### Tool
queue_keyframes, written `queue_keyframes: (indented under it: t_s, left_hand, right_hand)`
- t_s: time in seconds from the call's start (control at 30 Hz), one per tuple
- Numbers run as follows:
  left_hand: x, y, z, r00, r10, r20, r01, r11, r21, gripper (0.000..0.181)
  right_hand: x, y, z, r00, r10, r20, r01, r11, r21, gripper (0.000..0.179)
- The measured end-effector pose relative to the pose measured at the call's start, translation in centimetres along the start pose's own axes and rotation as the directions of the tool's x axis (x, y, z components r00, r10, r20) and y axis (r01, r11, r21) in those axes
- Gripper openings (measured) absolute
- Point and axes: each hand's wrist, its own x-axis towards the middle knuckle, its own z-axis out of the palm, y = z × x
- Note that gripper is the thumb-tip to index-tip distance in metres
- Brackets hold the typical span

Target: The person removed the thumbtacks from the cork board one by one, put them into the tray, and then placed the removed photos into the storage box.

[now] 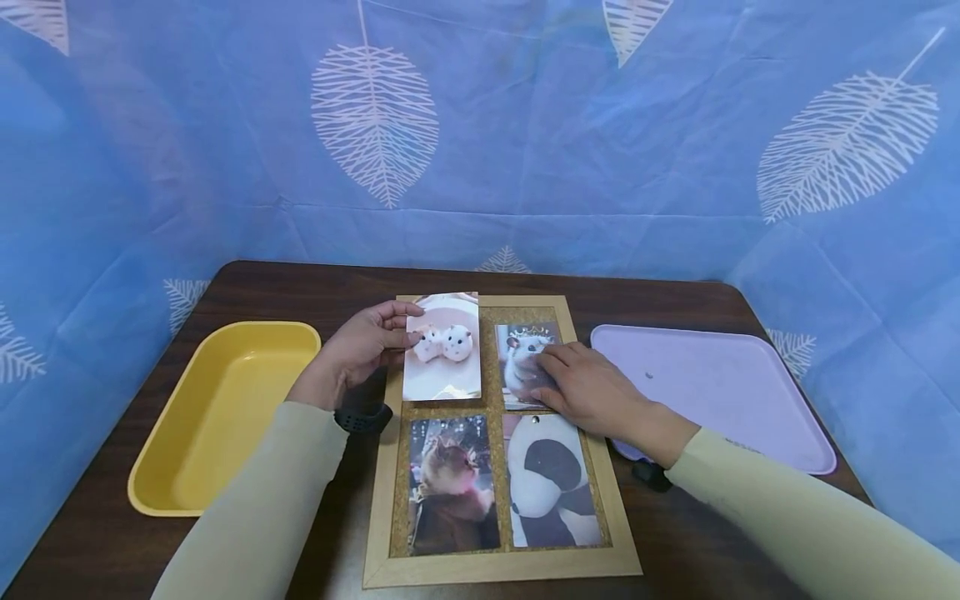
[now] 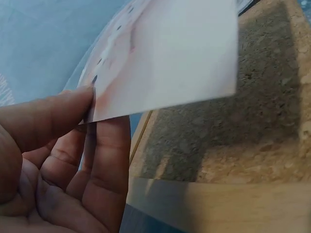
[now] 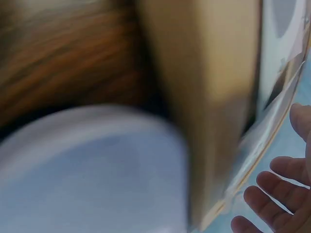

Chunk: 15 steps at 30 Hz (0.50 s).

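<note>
At the board's upper left, my left hand [image 1: 372, 333] pinches the left edge of a photo [image 1: 442, 367] of two small white animals between thumb and fingers. In the left wrist view, the photo [image 2: 180, 53] is tilted above the cork [image 2: 262, 87], casting a shadow on it. My right hand [image 1: 592, 385] is over the upper-right photo [image 1: 517, 358] of a crowned white mouse, covering part of it. The right wrist view shows that hand's fingers [image 3: 274, 194] spread apart, holding nothing. Both photos belong to a wood-framed cork board [image 1: 495, 569].
Two more photos are on the lower half of the board: a brownish animal [image 1: 450, 492] at left and a black-and-white plush [image 1: 551, 479] at right, with a pin at its top. A yellow tray [image 1: 217, 417] stands left, and a lilac tray [image 1: 720, 392] with tiny bits lies right.
</note>
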Motion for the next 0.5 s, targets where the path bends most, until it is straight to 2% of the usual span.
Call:
queue_keyframes:
  t_s: [0.2, 0.5]
  left_hand:
    - [-0.4, 0.6, -0.1, 1.0, -0.002, 0.012, 0.002, 1.0, 0.018, 0.042]
    - [-1.5, 1.7, -1.3, 0.999, 0.033, 0.034, -0.037, 0.993, 0.111, 0.045]
  right_hand:
    - [-1.8, 1.5, 0.8, 1.0, -0.019, -0.023, 0.019, 1.0, -0.018, 0.059]
    - [-3.1, 2.0, 1.4, 0.999, -0.039, -0.015, 0.038, 0.999, -0.006, 0.059]
